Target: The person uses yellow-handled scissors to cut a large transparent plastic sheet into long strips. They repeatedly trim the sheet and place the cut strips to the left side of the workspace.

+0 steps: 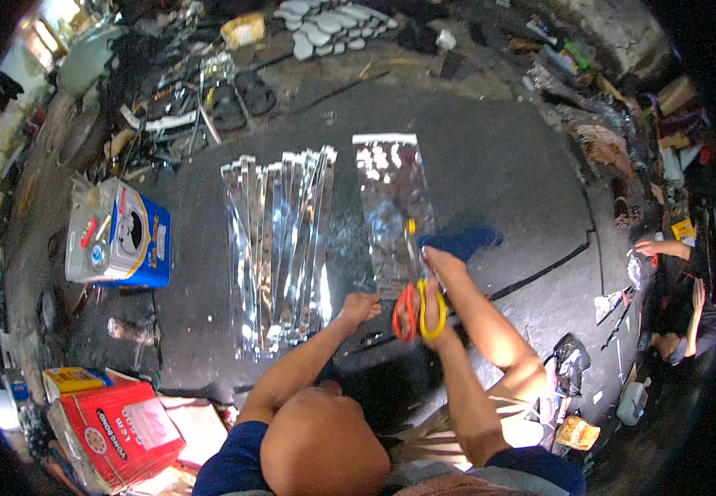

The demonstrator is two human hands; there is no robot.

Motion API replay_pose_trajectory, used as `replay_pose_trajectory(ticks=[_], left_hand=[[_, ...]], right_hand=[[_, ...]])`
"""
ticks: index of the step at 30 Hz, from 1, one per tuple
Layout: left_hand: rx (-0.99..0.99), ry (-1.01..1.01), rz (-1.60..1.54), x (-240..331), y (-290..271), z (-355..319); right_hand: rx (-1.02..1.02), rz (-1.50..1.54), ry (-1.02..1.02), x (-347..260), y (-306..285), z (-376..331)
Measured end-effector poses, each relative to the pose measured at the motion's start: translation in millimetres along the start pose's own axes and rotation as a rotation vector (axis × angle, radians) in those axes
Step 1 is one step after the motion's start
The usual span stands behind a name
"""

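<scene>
My right hand (433, 307) is closed round a pair of scissors (422, 309) with one red and one yellow handle loop. The blades point away from me, over the right edge of a shiny silver film sheet (391, 186). This sheet lies flat on the dark floor, with a white band along its far end. At its near left corner, my left hand (361, 307) is closed, fingers together on the sheet's edge. Left of it lies a row of overlapping silver strips (279, 240), also white at their far ends. My bare leg (482, 322) reaches in beside the scissors.
At the left stands a blue and white square tin (145, 236), with a red carton (122, 438) nearer me. Metal scraps (201, 116) and grey oval pieces (329, 25) lie at the back. Another person's arms (695, 298) show at the far right, near a black plastic bag (571, 364).
</scene>
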State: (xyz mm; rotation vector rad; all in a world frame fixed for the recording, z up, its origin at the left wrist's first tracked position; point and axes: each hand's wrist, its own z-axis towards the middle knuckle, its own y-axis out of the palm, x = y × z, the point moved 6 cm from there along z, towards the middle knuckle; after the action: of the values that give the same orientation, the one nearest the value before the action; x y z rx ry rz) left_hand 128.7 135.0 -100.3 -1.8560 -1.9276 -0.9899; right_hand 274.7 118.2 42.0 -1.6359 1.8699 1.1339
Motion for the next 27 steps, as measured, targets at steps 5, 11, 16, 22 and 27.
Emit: replay_pose_trajectory(ticks=[5,11,16,22,27], left_hand=[[0.013,0.058,-0.115,21.7,19.2,33.1],[0.063,0.049,0.155,26.2,14.0,43.6],[0.295,0.254,0.144,34.5,5.8,63.0],[0.498,0.29,0.203,22.5,0.3,21.3],[0.618,0.446,0.165,31.2,-42.6,18.7]], right_hand=[[-0.05,0.066,0.027,25.5,4.4,-70.9],[-0.057,0.129,0.045,36.7,6.4,-108.8],[-0.006,0.069,0.069,47.8,8.1,-113.8],[0.102,-0.072,0.163,58.3,13.1,-124.4],[0.032,-0.024,0.209,59.6,45.4,-129.7]])
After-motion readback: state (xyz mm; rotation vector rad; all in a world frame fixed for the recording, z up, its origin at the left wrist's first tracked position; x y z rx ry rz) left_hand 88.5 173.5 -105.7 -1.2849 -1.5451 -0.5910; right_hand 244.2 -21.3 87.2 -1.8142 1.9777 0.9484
